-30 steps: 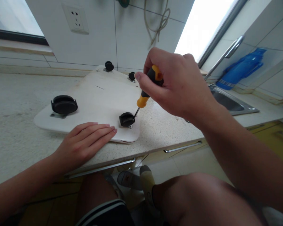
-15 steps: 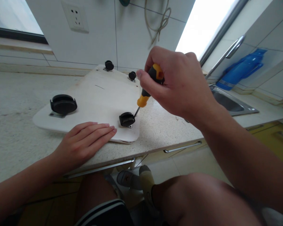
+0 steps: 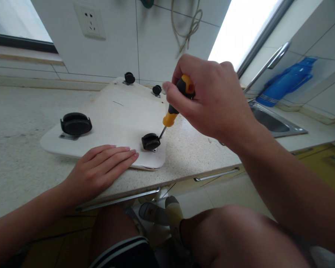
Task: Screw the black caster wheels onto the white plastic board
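Note:
A white board point(image 3: 114, 119) lies flat on the speckled counter point(image 3: 19, 123) with black caster wheels at its corners. My right hand point(image 3: 209, 98) is closed round a yellow and black screwdriver point(image 3: 175, 106). Its tip meets the mount of the near right caster point(image 3: 150, 141). My left hand point(image 3: 100, 169) rests flat with fingers stretched out on the board's near edge. A larger caster point(image 3: 75, 124) stands at the near left. Two small casters point(image 3: 129, 77) point(image 3: 156, 89) stand at the far end.
A steel sink point(image 3: 270, 119) with a long tap point(image 3: 268, 63) is at the right, and a blue bottle point(image 3: 284, 82) behind it. A wall socket point(image 3: 90, 20) and a hanging cord point(image 3: 188, 26) are on the tiles. My knees and cabinet handles point(image 3: 216, 174) are below the counter edge.
Almost nothing has moved. My right hand has shifted very slightly on the screwdriver handle while the tip stays at the caster. The left hand is still.

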Tool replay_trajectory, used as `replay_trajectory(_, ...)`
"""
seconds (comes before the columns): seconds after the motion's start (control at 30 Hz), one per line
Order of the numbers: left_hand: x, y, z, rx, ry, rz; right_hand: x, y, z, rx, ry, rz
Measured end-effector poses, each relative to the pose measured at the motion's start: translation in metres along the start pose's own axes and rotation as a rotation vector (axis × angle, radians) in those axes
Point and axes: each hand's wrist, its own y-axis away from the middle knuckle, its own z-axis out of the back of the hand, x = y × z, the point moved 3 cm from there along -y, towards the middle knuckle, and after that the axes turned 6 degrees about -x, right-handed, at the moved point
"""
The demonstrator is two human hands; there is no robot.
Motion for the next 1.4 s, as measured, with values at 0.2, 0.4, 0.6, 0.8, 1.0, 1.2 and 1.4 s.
replay_trajectory(0.2, 0.0, 0.001, 0.0, 0.005, 0.005, 0.002, 0.001, -0.001, 0.0, 0.003, 0.014, 0.003)
replay_trajectory(0.4, 0.0, 0.002, -0.001, 0.008, 0.011, -0.002, 0.001, 0.0, -0.001, 0.002, 0.012, 0.003)
replay_trajectory(0.6, 0.001, 0.003, 0.0, 0.03, 0.034, 0.027, -0.001, -0.001, 0.004, 0.042, -0.014, 0.02)
replay_trajectory(0.8, 0.001, 0.002, 0.001, 0.027, 0.03, 0.022, -0.002, 0.002, 0.007, 0.188, -0.208, 0.056)
replay_trajectory(1.0, 0.001, 0.0, 0.0, 0.001, 0.025, 0.006, 0.002, 0.0, 0.009, 0.104, -0.14, 0.057)
replay_trajectory(1.2, 0.001, 0.001, -0.001, 0.014, 0.014, 0.005, 0.002, 0.0, 0.01, 0.117, -0.144, 0.055)
replay_trajectory(1.4, 0.001, 0.001, 0.0, 0.02, 0.01, 0.003, 0.001, 0.0, 0.011, 0.132, -0.135, 0.052)
